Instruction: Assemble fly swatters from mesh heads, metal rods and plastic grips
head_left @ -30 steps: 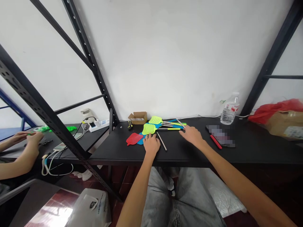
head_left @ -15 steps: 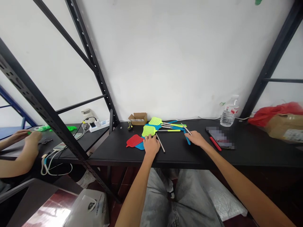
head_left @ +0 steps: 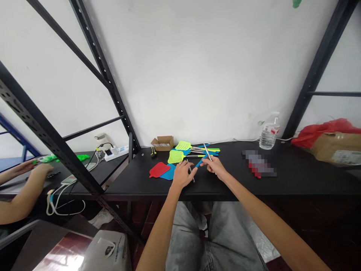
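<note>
My right hand (head_left: 214, 166) is closed round a thin silver metal rod (head_left: 207, 149), tilted up and to the left. A blue handle (head_left: 201, 162) also runs out from its fingers toward my left hand. Resting low over the desk, my left hand (head_left: 182, 175) has its fingers stretched and its thumb apart, close to the handle's lower end; whether they touch I cannot tell. Another silver rod (head_left: 193, 179) lies partly hidden under those fingers. Just left of them are a blue mesh swatter head (head_left: 168, 172) and a red swatter head (head_left: 159, 170).
Behind my hands lie yellow-green swatters (head_left: 175, 156) and more blue handles. A small cardboard box (head_left: 163, 143) stands at the back. To the right are a blurred dark object (head_left: 261, 165), a water bottle (head_left: 270, 131) and a larger carton (head_left: 335, 148). A co-worker's hands (head_left: 39, 171) are at far left.
My right hand has moved left with the rod and blue handle, close to my left hand. My left hand has shifted slightly right, off the blue swatter head and over the loose rod.
</note>
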Available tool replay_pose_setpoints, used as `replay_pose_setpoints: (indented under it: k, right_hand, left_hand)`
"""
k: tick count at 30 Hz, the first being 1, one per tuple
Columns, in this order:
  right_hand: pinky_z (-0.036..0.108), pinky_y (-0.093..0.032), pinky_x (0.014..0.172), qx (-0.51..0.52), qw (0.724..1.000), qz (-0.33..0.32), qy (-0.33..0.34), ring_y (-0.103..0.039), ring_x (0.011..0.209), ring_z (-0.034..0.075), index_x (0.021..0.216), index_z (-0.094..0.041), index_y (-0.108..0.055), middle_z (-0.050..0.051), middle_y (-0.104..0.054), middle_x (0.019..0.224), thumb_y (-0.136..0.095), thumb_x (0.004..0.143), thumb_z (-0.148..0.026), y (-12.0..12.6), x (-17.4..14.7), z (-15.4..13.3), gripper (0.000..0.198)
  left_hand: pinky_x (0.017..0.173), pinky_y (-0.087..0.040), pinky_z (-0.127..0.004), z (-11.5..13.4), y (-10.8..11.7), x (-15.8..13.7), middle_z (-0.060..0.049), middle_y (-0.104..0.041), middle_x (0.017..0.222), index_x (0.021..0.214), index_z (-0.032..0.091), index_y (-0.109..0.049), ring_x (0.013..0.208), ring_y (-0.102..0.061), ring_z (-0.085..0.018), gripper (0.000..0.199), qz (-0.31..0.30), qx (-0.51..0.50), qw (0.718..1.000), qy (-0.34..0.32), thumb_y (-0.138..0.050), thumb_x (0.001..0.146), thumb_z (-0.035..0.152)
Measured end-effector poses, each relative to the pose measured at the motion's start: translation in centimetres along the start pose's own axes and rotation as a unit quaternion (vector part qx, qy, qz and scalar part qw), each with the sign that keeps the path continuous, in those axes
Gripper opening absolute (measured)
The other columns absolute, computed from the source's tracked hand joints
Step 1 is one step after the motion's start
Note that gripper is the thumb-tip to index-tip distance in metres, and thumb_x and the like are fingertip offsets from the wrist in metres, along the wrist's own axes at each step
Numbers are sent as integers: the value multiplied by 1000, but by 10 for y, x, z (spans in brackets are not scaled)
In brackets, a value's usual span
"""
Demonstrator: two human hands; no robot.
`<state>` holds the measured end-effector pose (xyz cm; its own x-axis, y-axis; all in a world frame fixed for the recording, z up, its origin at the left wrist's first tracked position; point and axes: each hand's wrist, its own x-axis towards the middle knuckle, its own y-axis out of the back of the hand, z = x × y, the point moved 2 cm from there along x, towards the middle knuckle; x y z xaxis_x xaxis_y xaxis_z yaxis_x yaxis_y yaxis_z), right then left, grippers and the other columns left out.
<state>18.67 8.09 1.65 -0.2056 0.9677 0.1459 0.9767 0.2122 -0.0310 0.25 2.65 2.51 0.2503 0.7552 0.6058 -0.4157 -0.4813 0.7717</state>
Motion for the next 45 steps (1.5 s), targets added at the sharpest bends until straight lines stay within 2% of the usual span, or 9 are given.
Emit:
replay_pose_setpoints:
  k: [5, 11, 14, 18, 20, 23, 26, 35, 45]
  right_hand:
    - [17, -19, 33, 52, 998, -27, 14, -38, 37, 4, 82, -17, -59, 5, -72, 73, -70, 72, -43, -24, 0, 3, 30]
    - [20, -23, 33, 167, 984, 61, 4, -42, 40, 7, 80, -17, -62, 6, -69, 70, -63, 74, -60, -11, 2, 8, 43]
    - [21, -30, 36, 197, 975, 98, 21, -43, 42, 9, 74, -18, -62, 1, -57, 57, -55, 78, -68, -7, 1, 7, 51]
    - [22, -29, 36, 232, 963, 131, 52, -30, 37, 6, 74, -18, -63, -6, -36, 47, -53, 77, -74, -4, -1, 6, 57]
    - [23, -31, 37, 244, 956, 153, 58, -34, 38, 7, 76, -19, -62, -6, -38, 48, -55, 75, -75, -1, -2, 6, 57]
    - [24, -36, 41, 246, 950, 182, 59, -48, 45, 10, 78, -20, -60, -1, -53, 57, -58, 73, -75, 2, -2, 6, 56]
    - [25, -38, 43, 233, 953, 185, 51, -53, 50, 13, 79, -20, -60, 2, -60, 64, -61, 72, -73, 3, -1, 7, 54]
    - [26, -38, 43, 227, 958, 169, 56, -52, 50, 13, 76, -20, -59, 1, -57, 62, -57, 75, -73, 2, 1, 10, 52]
    - [24, -37, 41, 227, 958, 163, 56, -49, 48, 10, 75, -18, -62, 0, -54, 60, -62, 72, -70, -1, 2, 13, 52]
  left_hand:
    - [82, -41, -31, -3, -3, 0, -5, -61, 89, 94, 21, -66, 91, -56, -20, 25, -34, 25, 999, 1, -45, 96, 36]
    - [85, -41, -33, -6, -3, 1, -7, -65, 94, 102, 20, -65, 94, -58, -21, 25, -31, 38, 998, 49, -45, 96, 33]
    - [85, -42, -32, -6, -3, 1, -7, -66, 95, 102, 20, -65, 95, -58, -21, 24, -30, 41, 997, 61, -46, 96, 33]
    - [84, -42, -32, -9, -4, 1, -6, -66, 97, 104, 20, -65, 96, -59, -21, 21, -19, 43, 997, 69, -49, 94, 28]
    - [85, -42, -32, -11, -4, 1, -7, -67, 98, 105, 20, -65, 97, -59, -21, 21, -16, 41, 996, 76, -49, 93, 26]
    - [86, -42, -32, -12, -4, 0, -7, -67, 100, 106, 20, -65, 98, -59, -21, 21, -13, 37, 996, 84, -48, 93, 25]
    - [85, -42, -32, -12, -3, 0, -7, -68, 101, 107, 20, -65, 97, -59, -21, 22, -16, 38, 995, 94, -48, 94, 25]
    - [82, -42, -31, -10, 0, 1, -6, -68, 101, 107, 21, -65, 95, -59, -21, 22, -20, 38, 994, 102, -47, 94, 26]
    - [86, -43, -31, -12, -1, 1, -8, -68, 105, 109, 21, -64, 100, -59, -21, 23, -19, 26, 993, 110, -47, 94, 25]
